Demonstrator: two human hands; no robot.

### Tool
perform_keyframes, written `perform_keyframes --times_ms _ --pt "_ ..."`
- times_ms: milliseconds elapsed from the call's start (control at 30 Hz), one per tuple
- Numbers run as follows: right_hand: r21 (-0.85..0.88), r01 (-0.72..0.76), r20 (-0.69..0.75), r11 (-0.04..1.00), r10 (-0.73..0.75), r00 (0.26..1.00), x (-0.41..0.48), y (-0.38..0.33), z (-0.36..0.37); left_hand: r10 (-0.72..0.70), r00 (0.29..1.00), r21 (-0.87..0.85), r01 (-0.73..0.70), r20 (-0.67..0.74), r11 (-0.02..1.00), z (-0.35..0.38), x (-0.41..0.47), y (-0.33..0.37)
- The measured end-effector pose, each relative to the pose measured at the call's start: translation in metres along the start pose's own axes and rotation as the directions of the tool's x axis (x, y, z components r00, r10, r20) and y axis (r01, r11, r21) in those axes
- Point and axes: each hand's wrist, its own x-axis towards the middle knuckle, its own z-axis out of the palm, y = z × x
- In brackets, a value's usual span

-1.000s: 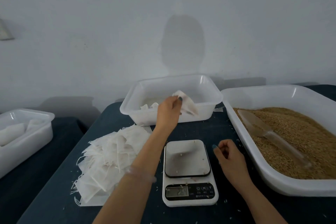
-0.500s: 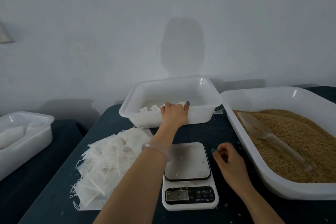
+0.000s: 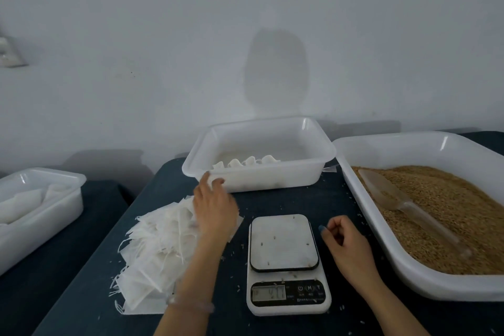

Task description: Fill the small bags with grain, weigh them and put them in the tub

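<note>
Person, visible from the forearms to the fingertips.
- Left hand (image 3: 215, 210): bare, and the forearm is bare down to the near frame edge.
- Bracelet (image 3: 191, 304): one, on the left wrist. It is a pale, translucent, smooth rounded band, slightly blurred.
- Right hand (image 3: 346, 240): bare, and the forearm is bare as well.
- Thumbnail (image 3: 321, 228), right hand: painted dark blue-green.
- Other nails: too blurred or hidden to tell.

— Can you read the small white kitchen scale (image 3: 286, 264)?
— No. The digits on its grey display are smeared.
— And the left hand (image 3: 215, 210)?
— It's blurred, and it covers part of the heap of flat white empty bags (image 3: 158, 248).
— What about the tubs?
— The filled white bags (image 3: 248, 162) are mostly hidden behind the near wall of the translucent white tub (image 3: 272, 179). The big white grain tray (image 3: 403, 151) runs off the right edge. The handle end of the clear plastic scoop (image 3: 387, 194) is blurred.
</note>
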Motion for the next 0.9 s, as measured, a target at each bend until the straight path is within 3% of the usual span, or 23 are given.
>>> perform_keyframes --times_ms 100,200,433,533,633,833,900 --pt "-0.014 0.000 0.006 1.000 0.000 1.000 0.000 -0.001 0.000 -0.106 0.992 0.160 0.095 0.062 0.982 -0.009 0.001 -0.034" --pt "-0.026 -0.005 0.008 1.000 0.005 1.000 0.000 -0.002 -0.001 -0.128 0.976 0.265 0.078 0.177 0.961 -0.016 0.005 -0.051" --pt "-0.033 -0.003 0.006 0.999 0.003 1.000 -0.001 -0.003 -0.001 -0.086 0.995 -0.008 0.087 0.047 0.996 -0.030 0.016 -0.054" --pt "-0.037 -0.004 0.009 0.999 0.004 1.000 0.000 -0.002 -0.001 -0.154 0.987 -0.102 0.157 0.035 0.982 -0.035 0.018 -0.055" --pt "-0.035 -0.004 0.011 0.999 0.004 1.000 0.000 -0.002 -0.001 -0.215 0.976 -0.088 0.216 0.017 0.972 -0.038 0.019 -0.058" --pt "-0.038 -0.002 0.017 0.999 0.003 1.000 0.000 -0.002 0.000 -0.151 0.987 -0.127 0.143 -0.056 0.982 -0.043 0.019 -0.066" --pt "-0.034 -0.001 0.017 0.999 0.002 1.000 0.000 -0.001 0.000 -0.184 0.982 -0.152 0.175 -0.043 0.973 -0.046 0.021 -0.068"
